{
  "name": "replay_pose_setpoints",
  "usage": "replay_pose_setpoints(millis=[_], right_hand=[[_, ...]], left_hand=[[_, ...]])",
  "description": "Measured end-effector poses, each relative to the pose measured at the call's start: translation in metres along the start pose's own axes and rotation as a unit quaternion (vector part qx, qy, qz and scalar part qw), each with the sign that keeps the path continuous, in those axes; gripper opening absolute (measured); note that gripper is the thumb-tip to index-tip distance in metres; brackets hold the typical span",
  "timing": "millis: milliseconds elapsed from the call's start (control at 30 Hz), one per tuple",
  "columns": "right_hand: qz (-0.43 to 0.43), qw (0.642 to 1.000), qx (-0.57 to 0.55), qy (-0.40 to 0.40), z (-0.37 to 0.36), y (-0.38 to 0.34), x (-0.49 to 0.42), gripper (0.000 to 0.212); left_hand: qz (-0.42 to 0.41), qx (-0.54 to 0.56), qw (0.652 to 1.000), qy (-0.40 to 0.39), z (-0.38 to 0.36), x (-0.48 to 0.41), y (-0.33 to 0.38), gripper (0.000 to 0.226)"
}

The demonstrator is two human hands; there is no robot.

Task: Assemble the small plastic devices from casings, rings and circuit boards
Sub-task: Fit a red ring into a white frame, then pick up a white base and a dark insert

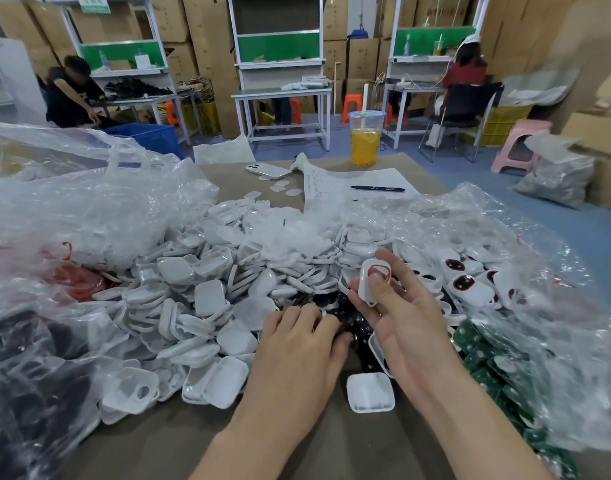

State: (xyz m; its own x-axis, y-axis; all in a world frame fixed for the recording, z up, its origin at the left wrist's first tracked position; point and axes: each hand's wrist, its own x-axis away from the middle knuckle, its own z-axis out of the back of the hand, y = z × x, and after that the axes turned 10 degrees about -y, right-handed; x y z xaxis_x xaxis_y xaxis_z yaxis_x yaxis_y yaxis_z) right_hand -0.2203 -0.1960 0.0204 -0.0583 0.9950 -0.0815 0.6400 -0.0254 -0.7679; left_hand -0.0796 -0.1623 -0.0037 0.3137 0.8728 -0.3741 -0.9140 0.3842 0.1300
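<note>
My right hand (406,323) holds a white casing (368,284) upright, its thumb pressing a red ring (380,271) into the casing's top. My left hand (302,344) lies palm down with fingers curled into a pile of small black parts (352,327); what it grips is hidden. A big heap of white casings (207,299) covers the table's middle. Several assembled white devices with red-rimmed dark windows (465,284) lie to the right. Green circuit boards (480,358) sit in a plastic bag at the right. One white casing (370,392) lies alone near my right wrist.
Clear plastic bags (72,209) billow on both sides; the left one holds red rings (77,282). At the table's far end are a phone (267,170), a paper sheet with a pen (376,188) and a cup of yellow drink (365,140). Two people work at benches behind.
</note>
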Motion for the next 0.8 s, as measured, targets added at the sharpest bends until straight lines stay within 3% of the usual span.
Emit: replay_pose_setpoints(millis=[100, 167, 233, 333, 533, 633, 800], right_hand=[[-0.035, 0.999, -0.03, -0.003, -0.001, 0.0, 0.0, 0.03], [-0.075, 0.995, -0.063, -0.015, -0.001, -0.001, 0.001, 0.03], [-0.106, 0.989, -0.095, -0.032, 0.0, -0.001, 0.002, 0.031], [-0.132, 0.981, -0.135, -0.052, -0.002, 0.001, 0.004, 0.035], [-0.154, 0.976, -0.131, -0.085, -0.009, 0.003, 0.009, 0.039], [-0.142, 0.987, -0.03, -0.069, -0.016, 0.006, 0.009, 0.035], [-0.134, 0.983, 0.074, -0.103, -0.018, 0.013, 0.016, 0.033]], left_hand=[[0.039, 0.11, 0.993, 0.02, 0.009, 0.001, 0.001, 0.026], [0.082, 0.26, 0.962, 0.028, 0.015, 0.003, 0.002, 0.029], [0.141, 0.403, 0.903, 0.037, 0.021, 0.004, 0.002, 0.036], [0.199, 0.512, 0.835, 0.032, 0.029, 0.003, -0.001, 0.032], [0.181, 0.723, 0.666, -0.016, 0.035, -0.001, -0.003, 0.026], [0.182, 0.755, 0.629, -0.02, 0.036, -0.002, -0.004, 0.024], [0.165, 0.77, 0.615, -0.028, 0.036, -0.003, -0.007, 0.023]])
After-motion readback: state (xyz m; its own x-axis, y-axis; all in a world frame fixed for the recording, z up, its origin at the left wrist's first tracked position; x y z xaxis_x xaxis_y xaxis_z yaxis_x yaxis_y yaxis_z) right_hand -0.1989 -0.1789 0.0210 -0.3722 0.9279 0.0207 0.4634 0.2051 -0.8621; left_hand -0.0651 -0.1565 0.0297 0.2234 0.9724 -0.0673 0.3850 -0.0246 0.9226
